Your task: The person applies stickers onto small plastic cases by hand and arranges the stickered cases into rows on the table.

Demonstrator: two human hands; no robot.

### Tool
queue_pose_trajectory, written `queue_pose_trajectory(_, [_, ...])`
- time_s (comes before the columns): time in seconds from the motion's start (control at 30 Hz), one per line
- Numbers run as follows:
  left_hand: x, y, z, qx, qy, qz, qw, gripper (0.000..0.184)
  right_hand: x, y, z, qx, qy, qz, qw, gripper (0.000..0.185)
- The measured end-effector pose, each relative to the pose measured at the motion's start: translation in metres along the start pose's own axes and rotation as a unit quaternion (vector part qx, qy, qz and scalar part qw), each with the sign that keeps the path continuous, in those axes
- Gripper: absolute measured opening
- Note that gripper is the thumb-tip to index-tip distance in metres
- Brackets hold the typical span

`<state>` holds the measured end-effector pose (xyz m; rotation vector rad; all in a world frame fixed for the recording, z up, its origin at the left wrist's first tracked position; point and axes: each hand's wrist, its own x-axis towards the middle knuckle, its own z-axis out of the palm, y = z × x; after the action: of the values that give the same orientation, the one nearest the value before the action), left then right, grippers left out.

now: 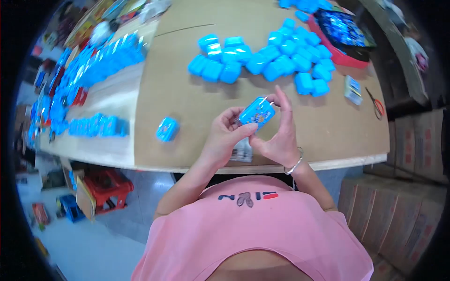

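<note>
In front of my chest I hold a small blue plastic box [257, 112] with a printed, colourful face, tilted over the table. My left hand [228, 133] grips its left side, with the thumb pressed on the printed face. My right hand [280, 133] is around its right end, fingertips at a pale clip or handle along the upper edge and thumb near the lower edge. A small printed packet or paper [242, 151] lies beneath my hands, partly hidden. To the left a similar printed blue box [167, 129] sits alone on the cardboard.
Many plain blue boxes [286, 52] lie heaped across the cardboard [183, 98]. At right are a red tray [350, 61], a small stack of cards [353, 90] and orange-handled scissors [376, 105]. Rows of blue boxes [97, 125] stand left. Cartons [389, 215] are stacked beside the table.
</note>
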<state>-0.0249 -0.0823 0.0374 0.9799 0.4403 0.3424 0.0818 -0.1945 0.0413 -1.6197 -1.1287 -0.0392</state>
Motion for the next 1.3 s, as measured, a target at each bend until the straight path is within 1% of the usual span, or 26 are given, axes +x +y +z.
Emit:
queue_pose_trajectory(0.03, [-0.007,0.003,-0.009,0.083,0.045,0.06,0.994,0.042,0.003,-0.002,0.006,0.002,-0.029,0.01,1.0,0.093])
queue_pose_trajectory(0.07, [-0.015,0.007,-0.019,0.169,0.095,0.115,0.974,0.041,0.005,-0.004,0.015,0.007,-0.062,0.019,0.998,0.091])
queue_pose_trajectory(0.13, [-0.032,0.014,-0.041,0.341,0.187,0.204,0.898,0.04,0.009,-0.009,0.037,0.012,-0.126,0.032,0.991,0.088])
queue_pose_trajectory(0.17, [-0.041,0.023,-0.057,0.397,0.247,0.224,0.855,0.039,0.01,-0.011,0.053,0.03,-0.139,0.026,0.99,0.088])
queue_pose_trajectory(0.2, [-0.051,0.032,-0.078,0.449,0.299,0.242,0.806,0.039,0.011,-0.012,0.071,0.038,-0.176,0.026,0.983,0.086])
queue_pose_trajectory(0.23, [-0.056,0.034,-0.103,0.452,0.309,0.24,0.801,0.039,0.01,-0.013,0.09,0.042,-0.21,0.027,0.976,0.085])
queue_pose_trajectory(0.3, [-0.063,0.028,-0.149,0.54,0.32,0.274,0.729,0.039,0.008,-0.014,0.12,0.044,-0.27,0.033,0.961,0.082])
queue_pose_trajectory(0.33, [-0.065,0.027,-0.153,0.542,0.323,0.273,0.727,0.039,0.008,-0.013,0.129,0.048,-0.271,0.031,0.961,0.082])
queue_pose_trajectory(0.4, [-0.067,0.025,-0.158,0.412,0.295,0.197,0.839,0.039,0.008,-0.011,0.145,0.029,-0.291,0.041,0.955,0.082])
queue_pose_trajectory(0.47, [-0.067,0.021,-0.16,0.264,0.255,0.116,0.923,0.04,0.009,-0.01,0.158,0.008,-0.311,0.051,0.949,0.081])
queue_pose_trajectory(0.53, [-0.065,0.017,-0.155,0.213,0.266,0.141,0.929,0.052,0.008,-0.008,0.162,0.013,-0.306,0.034,0.951,0.082])
queue_pose_trajectory(0.57, [-0.062,0.018,-0.151,0.211,0.271,0.143,0.928,0.052,0.007,-0.006,0.163,0.018,-0.297,0.019,0.955,0.084])
queue_pose_trajectory(0.6, [-0.059,0.019,-0.146,0.396,0.281,0.205,0.85,0.06,0.006,-0.005,0.162,0.025,-0.287,0.004,0.957,0.085])
queue_pose_trajectory(0.63, [-0.056,0.021,-0.14,0.564,0.28,0.255,0.734,0.068,0.004,-0.004,0.162,0.033,-0.278,-0.011,0.96,0.086])
queue_pose_trajectory(0.7, [-0.05,0.023,-0.127,0.545,0.292,0.186,0.764,0.078,0.007,-0.006,0.156,0.035,-0.307,-0.011,0.951,0.091])
queue_pose_trajectory(0.73, [-0.048,0.025,-0.126,0.523,0.302,0.15,0.783,0.074,0.015,-0.013,0.146,0.016,-0.334,0.02,0.942,0.094])
queue_pose_trajectory(0.8, [-0.046,0.021,-0.133,0.549,0.303,0.14,0.766,0.07,0.012,-0.001,0.134,0.007,-0.307,0.016,0.951,0.095])
queue_pose_trajectory(0.87, [-0.046,0.024,-0.133,0.557,0.288,0.152,0.764,0.067,0.022,-0.012,0.116,0.053,-0.292,0.062,0.953,0.093])
queue_pose_trajectory(0.9, [-0.046,0.021,-0.135,0.559,0.305,0.156,0.755,0.067,0.028,-0.019,0.108,0.047,-0.292,0.092,0.951,0.087])
queue_pose_trajectory(0.97, [-0.042,0.015,-0.143,0.584,0.263,0.196,0.742,0.067,0.035,-0.017,0.104,0.042,-0.274,0.089,0.957,0.08])
queue_pose_trajectory(1.0, [-0.043,0.019,-0.147,0.584,0.268,0.201,0.74,0.067,0.036,-0.016,0.105,0.043,-0.275,0.081,0.957,0.08])
queue_pose_trajectory(1.13, [-0.067,0.05,-0.169,0.539,0.218,0.238,0.778,0.069,0.042,-0.013,0.112,0.034,-0.276,0.133,0.951,0.072])
queue_pose_trajectory(1.2, [-0.086,0.099,-0.208,0.508,0.321,0.291,0.745,0.071,0.04,0.0,0.118,0.03,-0.279,0.119,0.952,0.069])
queue_pose_trajectory(1.23, [-0.103,0.141,-0.224,0.489,0.392,0.26,0.734,0.071,0.037,0.009,0.122,0.023,-0.282,0.111,0.953,0.066])
queue_pose_trajectory(1.27, [-0.111,0.173,-0.258,0.518,0.457,0.266,0.672,0.074,0.034,0.016,0.125,0.017,-0.285,0.102,0.953,0.063])
queue_pose_trajectory(1.3, [-0.119,0.199,-0.305,0.502,0.485,0.293,0.653,0.074,0.033,0.02,0.129,0.011,-0.286,0.093,0.954,0.06])
